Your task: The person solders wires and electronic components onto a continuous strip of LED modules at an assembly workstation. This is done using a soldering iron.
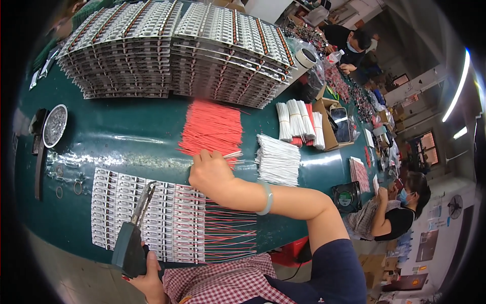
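My left hand (150, 277) is closed round the dark green handle of a soldering gun (129, 245). The metal tip of the gun rests over a panel of small white circuit boards (159, 218). Red and dark wires (230, 228) run out from the panel's right side. My right hand (210, 173) bends over the near edge of a heap of red wires (210, 126), its fingers pinched together. Several pale wire ends stick out beside it, and the fingertips are partly hidden. To the right of this hand lies a pile of white wires (278, 159).
Tall stacks of board panels (228, 66) stand at the back. Bundled white wires (298, 119), a cardboard box (329, 144) with a phone and a small fan (347, 196) are on the right. A metal bowl (54, 125) sits left. Two people work farther right.
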A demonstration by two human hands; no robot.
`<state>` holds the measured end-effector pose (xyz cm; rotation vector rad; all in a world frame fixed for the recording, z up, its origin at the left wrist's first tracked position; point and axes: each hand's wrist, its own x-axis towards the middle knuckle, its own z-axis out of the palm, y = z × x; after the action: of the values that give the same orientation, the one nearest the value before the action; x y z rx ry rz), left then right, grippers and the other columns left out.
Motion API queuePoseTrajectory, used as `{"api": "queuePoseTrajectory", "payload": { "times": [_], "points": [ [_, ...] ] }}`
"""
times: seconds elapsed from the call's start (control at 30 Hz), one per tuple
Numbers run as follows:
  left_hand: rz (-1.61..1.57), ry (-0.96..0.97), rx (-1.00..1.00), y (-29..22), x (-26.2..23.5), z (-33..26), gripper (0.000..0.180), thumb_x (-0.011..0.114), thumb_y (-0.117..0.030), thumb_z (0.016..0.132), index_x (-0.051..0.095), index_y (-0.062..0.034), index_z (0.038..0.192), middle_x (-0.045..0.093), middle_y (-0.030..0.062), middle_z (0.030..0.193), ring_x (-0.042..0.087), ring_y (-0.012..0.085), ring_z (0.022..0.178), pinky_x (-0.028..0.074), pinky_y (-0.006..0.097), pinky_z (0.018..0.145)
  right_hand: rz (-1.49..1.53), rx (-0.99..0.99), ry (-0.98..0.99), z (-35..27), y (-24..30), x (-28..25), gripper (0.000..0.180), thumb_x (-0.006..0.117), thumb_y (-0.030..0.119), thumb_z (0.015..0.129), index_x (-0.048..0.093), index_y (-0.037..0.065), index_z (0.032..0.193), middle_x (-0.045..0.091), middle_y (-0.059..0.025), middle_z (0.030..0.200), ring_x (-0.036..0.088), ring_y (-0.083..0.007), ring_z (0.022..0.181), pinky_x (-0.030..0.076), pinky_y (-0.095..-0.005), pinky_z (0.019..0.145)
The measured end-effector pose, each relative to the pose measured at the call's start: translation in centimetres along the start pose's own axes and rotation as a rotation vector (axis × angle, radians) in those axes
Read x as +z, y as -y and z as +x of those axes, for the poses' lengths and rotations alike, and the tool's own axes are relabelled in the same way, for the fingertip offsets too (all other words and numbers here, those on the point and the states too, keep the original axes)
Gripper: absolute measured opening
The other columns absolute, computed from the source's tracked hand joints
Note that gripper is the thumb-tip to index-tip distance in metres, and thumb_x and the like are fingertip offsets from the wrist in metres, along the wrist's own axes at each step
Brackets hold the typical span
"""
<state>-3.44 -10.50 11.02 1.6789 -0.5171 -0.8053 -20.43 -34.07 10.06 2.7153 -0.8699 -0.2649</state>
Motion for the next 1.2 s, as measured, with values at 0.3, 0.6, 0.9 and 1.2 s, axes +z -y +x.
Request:
{"api": "queuePoseTrajectory", "payload": {
  "times": [0.3,0.6,0.9,1.2],
  "points": [
    [-0.035,-0.019,-0.001,-0.4,0.7,0.1,0.037,0.067,0.002,0.090,0.055,0.0075,0.125,0.065,0.0143,0.115,0.053,0.0113,0.056,0.041,0.025,0.046,0.420,0.060,-0.417,-1.9,0.5,0.4,0.011,0.067,0.011,0.071,0.065,0.007,0.081,0.058,-0.0085,0.088,0.058,-0.0247,0.087,0.047,-0.0364,0.064],
    [0.017,-0.013,0.035,-1.0,0.8,-0.2,0.038,0.068,0.004,0.088,0.057,0.0067,0.123,0.066,0.0150,0.110,0.052,0.0111,0.053,0.040,0.024,0.044,0.832,0.143,-0.606,-2.7,4.7,2.0,0.017,0.069,0.000,0.075,0.070,0.004,0.092,0.064,-0.0057,0.087,0.062,-0.0243,0.082,0.052,-0.0351,0.068],
    [0.112,0.009,0.162,2.6,-0.4,-0.5,0.036,0.071,0.009,0.084,0.064,0.0074,0.119,0.068,0.0098,0.097,0.054,0.0105,0.056,0.042,0.024,0.048,0.784,0.123,-0.608,-3.5,4.6,1.2,0.027,0.067,-0.004,0.071,0.070,0.001,0.097,0.065,-0.0085,0.089,0.063,-0.0267,0.081,0.054,-0.0364,0.068],
    [0.217,0.111,0.246,-0.1,0.9,-0.3,0.023,0.080,-0.003,0.081,0.072,0.0038,0.102,0.074,0.0102,0.091,0.069,0.0142,0.077,0.054,0.028,0.071,0.780,0.071,-0.602,-3.3,4.9,2.0,0.031,0.065,-0.002,0.071,0.067,-0.003,0.102,0.063,-0.0117,0.096,0.060,-0.0275,0.084,0.052,-0.0369,0.070]
  ]
}}
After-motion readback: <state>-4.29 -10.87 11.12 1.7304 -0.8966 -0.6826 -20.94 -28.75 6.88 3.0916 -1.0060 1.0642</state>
